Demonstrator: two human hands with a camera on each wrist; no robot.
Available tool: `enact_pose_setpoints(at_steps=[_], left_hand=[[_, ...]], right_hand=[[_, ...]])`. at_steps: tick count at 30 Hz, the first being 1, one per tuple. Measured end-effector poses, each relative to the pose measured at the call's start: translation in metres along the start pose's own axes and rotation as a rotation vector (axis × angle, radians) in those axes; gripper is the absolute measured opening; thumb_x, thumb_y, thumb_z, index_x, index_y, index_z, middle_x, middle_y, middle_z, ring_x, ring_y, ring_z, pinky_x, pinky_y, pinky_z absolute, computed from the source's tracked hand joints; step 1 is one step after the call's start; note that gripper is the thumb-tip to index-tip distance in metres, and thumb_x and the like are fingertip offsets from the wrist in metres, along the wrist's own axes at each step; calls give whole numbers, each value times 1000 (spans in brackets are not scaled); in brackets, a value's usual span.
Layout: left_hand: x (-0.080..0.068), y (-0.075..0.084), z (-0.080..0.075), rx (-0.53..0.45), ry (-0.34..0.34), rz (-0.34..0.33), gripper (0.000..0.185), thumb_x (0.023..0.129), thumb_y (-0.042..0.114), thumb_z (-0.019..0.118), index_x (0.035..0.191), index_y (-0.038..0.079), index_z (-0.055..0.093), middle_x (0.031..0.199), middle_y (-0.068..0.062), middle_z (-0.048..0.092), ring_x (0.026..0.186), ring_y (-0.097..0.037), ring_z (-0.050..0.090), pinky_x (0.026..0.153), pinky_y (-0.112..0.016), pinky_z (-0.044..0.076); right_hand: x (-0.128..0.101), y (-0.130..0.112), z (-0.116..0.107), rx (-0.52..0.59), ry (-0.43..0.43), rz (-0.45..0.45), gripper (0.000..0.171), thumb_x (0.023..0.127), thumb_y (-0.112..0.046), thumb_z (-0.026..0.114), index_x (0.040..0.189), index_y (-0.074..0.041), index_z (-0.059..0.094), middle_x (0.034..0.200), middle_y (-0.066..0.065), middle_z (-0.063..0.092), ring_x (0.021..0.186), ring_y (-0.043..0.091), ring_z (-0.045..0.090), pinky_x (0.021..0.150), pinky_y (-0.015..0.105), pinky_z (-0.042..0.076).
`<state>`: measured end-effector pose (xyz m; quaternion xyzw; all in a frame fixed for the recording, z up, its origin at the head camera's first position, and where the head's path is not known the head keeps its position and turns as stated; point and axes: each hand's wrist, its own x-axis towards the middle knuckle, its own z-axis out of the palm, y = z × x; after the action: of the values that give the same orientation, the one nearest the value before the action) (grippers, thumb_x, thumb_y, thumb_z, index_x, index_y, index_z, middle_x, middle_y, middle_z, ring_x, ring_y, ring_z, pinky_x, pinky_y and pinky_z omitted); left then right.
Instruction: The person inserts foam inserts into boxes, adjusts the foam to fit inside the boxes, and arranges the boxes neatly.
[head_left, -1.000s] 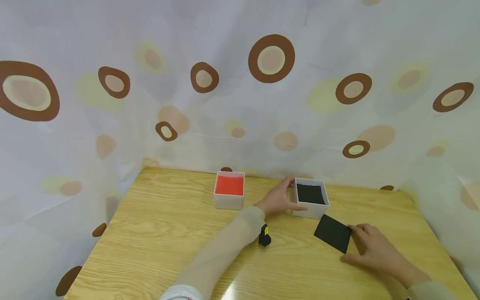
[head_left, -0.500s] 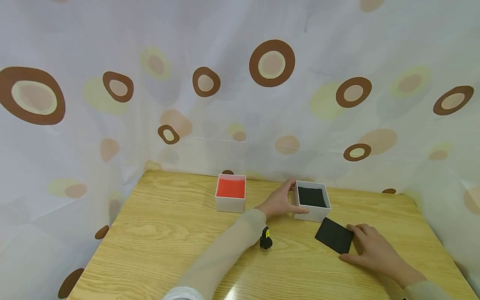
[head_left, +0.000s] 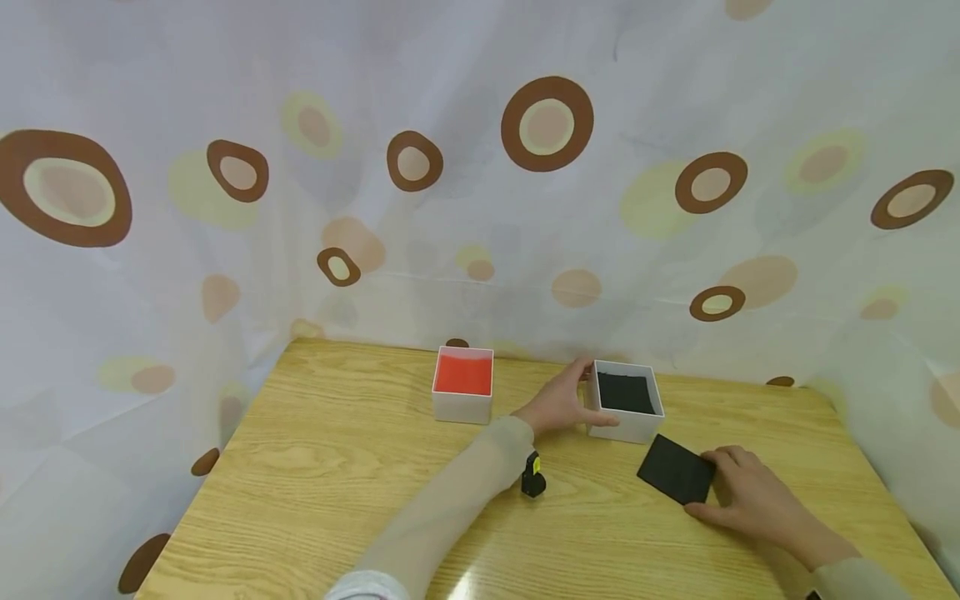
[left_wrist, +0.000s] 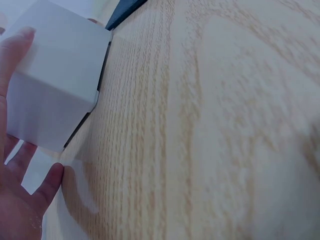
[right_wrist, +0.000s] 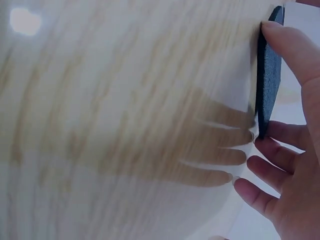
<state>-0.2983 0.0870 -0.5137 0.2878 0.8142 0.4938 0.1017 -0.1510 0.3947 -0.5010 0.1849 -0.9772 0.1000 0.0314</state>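
Observation:
A white open box (head_left: 626,427) with a black sheet (head_left: 626,393) inside stands toward the back right of the table. My left hand (head_left: 557,403) holds this box from its left, thumb along the front wall and fingers at the far side; the left wrist view shows the thumb on the white box (left_wrist: 65,55). To the front right lies a thin black square pad (head_left: 677,470). My right hand (head_left: 757,498) pinches its right edge between thumb and fingers. In the right wrist view the black pad (right_wrist: 270,82) appears nearly edge-on, with the thumb and a finger at its opposite ends.
Left of my left hand, another white box (head_left: 462,407) holds a red sheet (head_left: 464,375). All stand on a wood-grain table (head_left: 337,467). A patterned curtain (head_left: 480,208) hangs close behind the table and along its sides.
My right hand has closed on the black pad, and the pad has shifted slightly to the right, away from the box. The left hand and its box stay in place.

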Motion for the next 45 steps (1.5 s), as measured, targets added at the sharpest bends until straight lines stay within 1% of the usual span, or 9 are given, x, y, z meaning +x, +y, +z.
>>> enact_pose_setpoints(at_steps=[6,9,13,21,28,36,42,45], left_hand=[[0,-1,0,-4,-1,7,106,77,43,93,161,20,32,150,10,48,139,-13,49,116,-33,41],[0,-1,0,-2,-4,4,106,77,43,93,161,20,32,150,10,48,139,-14,49,116,-33,41],[0,-1,0,-9,-5,2,105,77,44,93,160,21,33,150,10,48,139,-13,49,116,-33,41],[0,0,0,3,-8,-5,104,78,44,92,160,22,32,151,10,48,140,-13,49,116,-34,41],[-1,0,2,0,-8,-17,100,78,44,92,158,26,34,150,11,48,139,-12,49,116,-34,41],[-1,1,1,2,5,-12,99,77,45,93,156,26,36,147,10,50,138,-12,50,115,-33,41],[-1,0,1,-7,3,-21,98,77,45,93,155,28,37,148,10,49,138,-12,50,116,-34,41],[-1,-1,1,-8,2,-18,97,77,45,93,155,28,37,148,11,49,139,-12,50,116,-34,41]], right_hand=[[-1,3,-4,-11,-43,-15,85,72,-53,91,124,8,63,115,20,62,103,39,62,86,58,54],[-1,3,-5,-24,-52,-18,82,72,-53,91,122,6,64,112,16,61,100,36,62,85,56,55],[-1,3,-7,-36,-59,-18,79,71,-51,91,120,5,65,110,16,61,98,35,61,84,56,55],[2,5,-5,-54,-53,-8,77,69,-49,91,117,5,65,109,15,61,96,34,61,83,55,55],[3,5,-6,-57,-53,7,78,70,-49,90,118,6,64,108,17,62,96,35,62,82,56,55],[5,3,-6,-66,-49,18,76,69,-49,90,114,6,65,106,16,63,94,35,63,81,56,55],[4,4,-4,-65,-22,-1,61,71,-42,89,109,1,66,100,9,63,87,27,61,75,51,54],[4,5,-4,-60,-11,-18,57,72,-39,88,109,-1,66,99,8,63,86,26,61,73,51,53]])
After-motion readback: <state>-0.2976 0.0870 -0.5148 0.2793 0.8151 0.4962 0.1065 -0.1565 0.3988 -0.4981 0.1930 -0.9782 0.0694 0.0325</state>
